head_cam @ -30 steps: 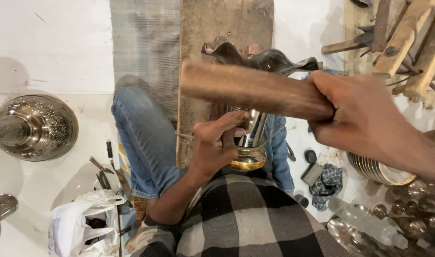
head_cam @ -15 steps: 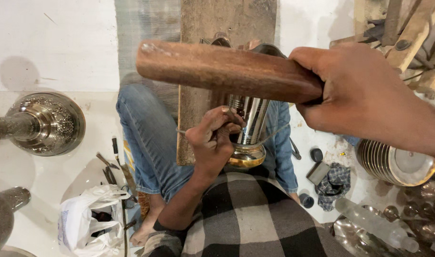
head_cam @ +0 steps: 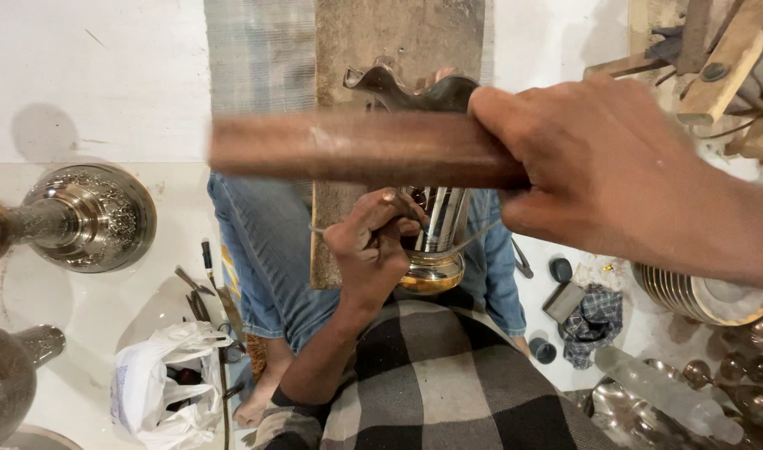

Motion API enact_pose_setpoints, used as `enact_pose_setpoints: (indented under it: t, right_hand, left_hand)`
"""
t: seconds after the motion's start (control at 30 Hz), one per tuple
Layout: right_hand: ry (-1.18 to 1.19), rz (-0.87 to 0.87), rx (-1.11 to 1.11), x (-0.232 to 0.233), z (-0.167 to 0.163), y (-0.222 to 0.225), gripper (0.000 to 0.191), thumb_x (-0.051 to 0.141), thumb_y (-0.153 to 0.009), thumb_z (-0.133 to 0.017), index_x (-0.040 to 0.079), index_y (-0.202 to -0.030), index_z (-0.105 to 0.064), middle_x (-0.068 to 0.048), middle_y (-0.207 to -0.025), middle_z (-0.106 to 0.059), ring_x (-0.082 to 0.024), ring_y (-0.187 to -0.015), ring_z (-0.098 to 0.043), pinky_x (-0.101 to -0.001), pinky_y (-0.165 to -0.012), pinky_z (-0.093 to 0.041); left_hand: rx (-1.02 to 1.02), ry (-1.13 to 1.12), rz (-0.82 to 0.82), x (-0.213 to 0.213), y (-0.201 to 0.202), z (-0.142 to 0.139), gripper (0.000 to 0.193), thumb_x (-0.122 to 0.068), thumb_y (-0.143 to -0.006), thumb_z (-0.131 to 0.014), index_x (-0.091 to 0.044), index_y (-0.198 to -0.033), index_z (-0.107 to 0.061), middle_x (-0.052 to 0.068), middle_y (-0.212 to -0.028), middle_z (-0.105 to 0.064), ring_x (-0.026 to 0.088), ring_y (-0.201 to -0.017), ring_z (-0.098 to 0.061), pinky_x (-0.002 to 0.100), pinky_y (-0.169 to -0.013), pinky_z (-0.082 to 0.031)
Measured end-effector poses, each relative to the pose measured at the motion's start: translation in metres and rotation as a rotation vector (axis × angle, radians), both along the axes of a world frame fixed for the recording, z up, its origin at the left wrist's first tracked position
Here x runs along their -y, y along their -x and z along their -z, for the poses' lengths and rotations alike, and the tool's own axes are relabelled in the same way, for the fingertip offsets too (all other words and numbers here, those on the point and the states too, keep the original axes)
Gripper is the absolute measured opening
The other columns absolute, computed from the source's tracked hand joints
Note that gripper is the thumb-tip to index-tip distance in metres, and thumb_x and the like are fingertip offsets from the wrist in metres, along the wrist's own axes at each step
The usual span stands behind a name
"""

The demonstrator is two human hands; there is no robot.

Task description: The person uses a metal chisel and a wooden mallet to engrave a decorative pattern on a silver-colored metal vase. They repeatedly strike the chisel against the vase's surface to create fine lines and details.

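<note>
My right hand (head_cam: pixel 598 167) grips one end of a thick brown wooden mallet (head_cam: pixel 356 150), held level across the middle of the view and blurred. Below it my left hand (head_cam: pixel 373 242) is closed around a thin metal tool pressed against a shiny fluted metal vase (head_cam: pixel 436 242). The vase lies between my knees with its wavy rim (head_cam: pixel 398 87) pointing away over a wooden plank (head_cam: pixel 398 42). Its rounded brass base sits close to my checked shirt.
An ornate silver pedestal piece (head_cam: pixel 85 217) lies on its side at left, another metal vessel (head_cam: pixel 6 375) below it. A white plastic bag (head_cam: pixel 160 383) and small hand tools (head_cam: pixel 202 287) lie by my left leg. Stacked metal plates (head_cam: pixel 698 292) and wooden mallets (head_cam: pixel 715 67) sit at right.
The mallet has come down and shifted right, and now sits lower over the vase. My left hand stays closed on the tool against the vase.
</note>
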State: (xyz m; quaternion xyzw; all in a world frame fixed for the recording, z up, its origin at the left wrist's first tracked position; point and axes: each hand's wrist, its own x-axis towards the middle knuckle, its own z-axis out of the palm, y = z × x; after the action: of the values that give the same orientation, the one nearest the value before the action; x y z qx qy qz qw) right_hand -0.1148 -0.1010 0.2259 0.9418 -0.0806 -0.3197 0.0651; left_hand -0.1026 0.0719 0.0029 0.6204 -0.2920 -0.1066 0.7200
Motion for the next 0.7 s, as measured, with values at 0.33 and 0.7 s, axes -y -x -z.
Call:
enact_pose_setpoints:
  t: [0.33,0.7]
  right_hand:
    - [0.041,0.012,-0.023,0.007,0.017,0.019,0.027,0.023,-0.081,-0.07,0.012,-0.1,-0.054,0.0,-0.072,-0.061,-0.016,-0.053,-0.057,-0.0315,-0.047,-0.047]
    - [0.245,0.1,-0.366,0.037,0.024,0.064,0.025,0.037,-0.088,-0.069,0.022,-0.102,-0.054,0.006,-0.075,-0.064,-0.007,-0.058,-0.064,-0.0239,-0.05,-0.049]
  left_hand:
    - [0.085,-0.025,0.022,-0.001,0.001,0.009,0.021,0.011,-0.099,-0.054,-0.002,-0.108,-0.068,0.009,-0.094,-0.079,0.016,-0.082,-0.081,0.025,-0.073,-0.069]
    - [0.173,-0.084,0.124,-0.007,-0.01,-0.001,0.014,0.006,-0.1,-0.058,0.001,-0.109,-0.068,0.013,-0.098,-0.078,0.02,-0.088,-0.082,0.024,-0.077,-0.069]
